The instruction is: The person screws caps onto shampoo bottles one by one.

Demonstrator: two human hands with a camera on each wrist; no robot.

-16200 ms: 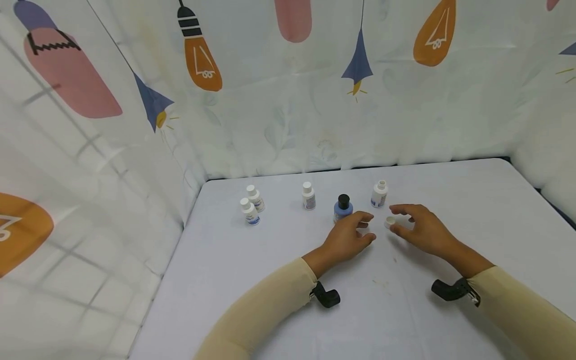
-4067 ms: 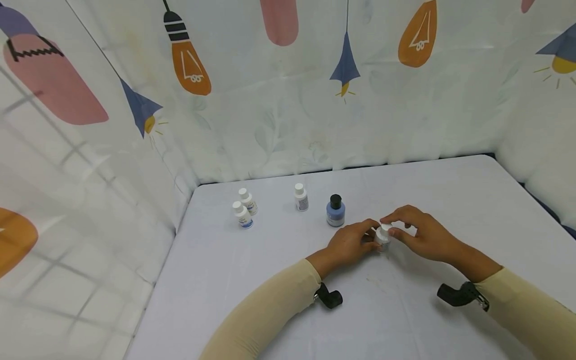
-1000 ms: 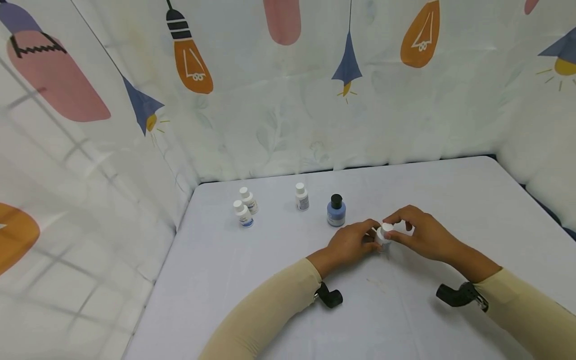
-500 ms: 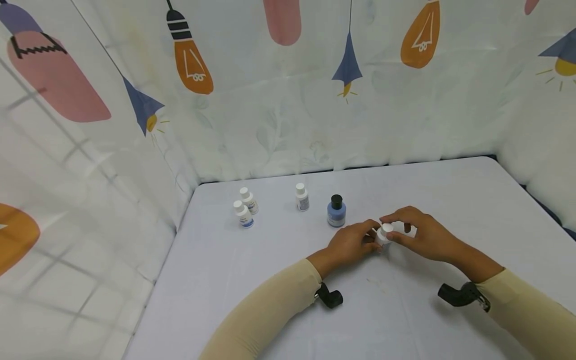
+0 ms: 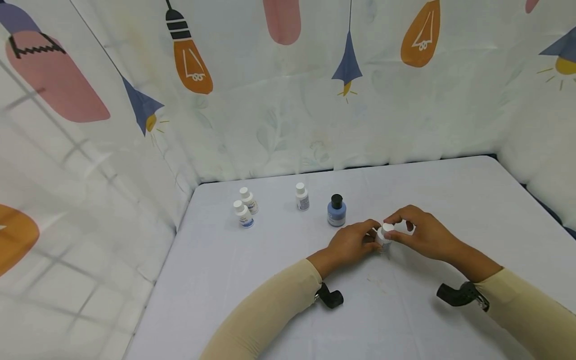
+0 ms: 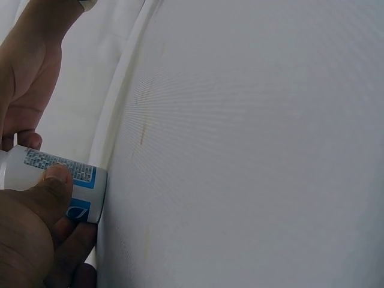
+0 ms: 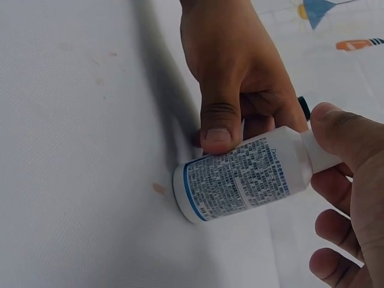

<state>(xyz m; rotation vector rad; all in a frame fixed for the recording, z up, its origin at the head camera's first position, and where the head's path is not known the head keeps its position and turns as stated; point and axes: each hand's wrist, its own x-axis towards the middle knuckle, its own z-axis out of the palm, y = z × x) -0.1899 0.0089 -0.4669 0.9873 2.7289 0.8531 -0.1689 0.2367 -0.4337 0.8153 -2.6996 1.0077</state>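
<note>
A small white plastic bottle (image 7: 240, 174) with a printed, blue-edged label stands upright on the table, right of the middle in the head view. My left hand (image 5: 348, 242) grips its body from the left, thumb across the label in the left wrist view. From the other side my right hand (image 5: 423, 234) pinches the white cap (image 7: 321, 153) on the bottle's neck between thumb and forefinger. The other right fingers are curled away from the bottle. Behind my left hand stands a blue bottle (image 5: 336, 215) with a black cap.
Farther left on the white-covered table (image 5: 225, 280) stands a capped white bottle (image 5: 302, 198). Two more white bottles, a front one (image 5: 244, 216) and a rear one (image 5: 250, 201), stand close together near the left edge. A patterned curtain (image 5: 279, 125) hangs behind the table.
The white bottle, uncapped at the back 16 seconds ago, now stands between my hands with the cap, then lying loose, on its neck. Lately my right fingers shift slightly around the cap.
</note>
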